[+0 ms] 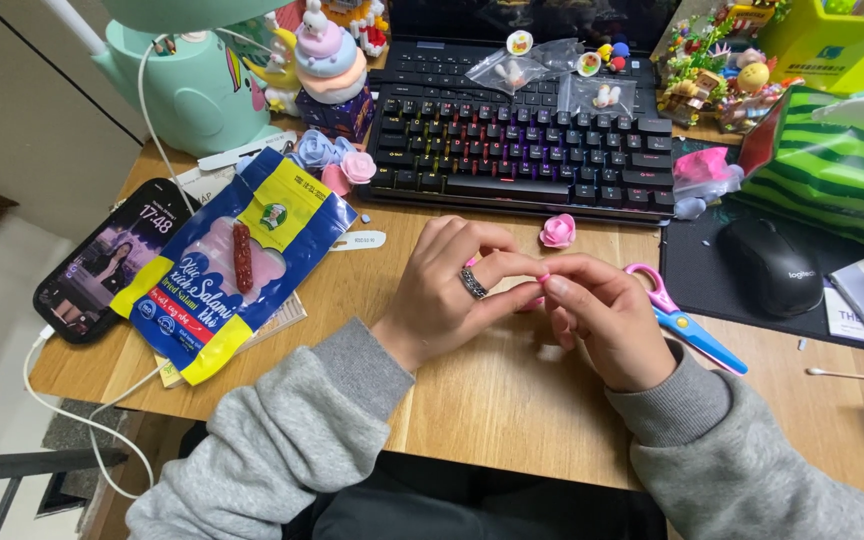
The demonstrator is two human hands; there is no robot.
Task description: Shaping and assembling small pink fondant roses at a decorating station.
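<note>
Left hand and right hand pinch a small pink clay piece between closed fingertips, its orientation hidden; blue-and-yellow snack bag, far left, contains one red sausage stick pointing near-to-far.

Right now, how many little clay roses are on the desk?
3 finished: a pink rose before the keyboard, a pink one and a lilac one at its left. More may be hidden.
</note>
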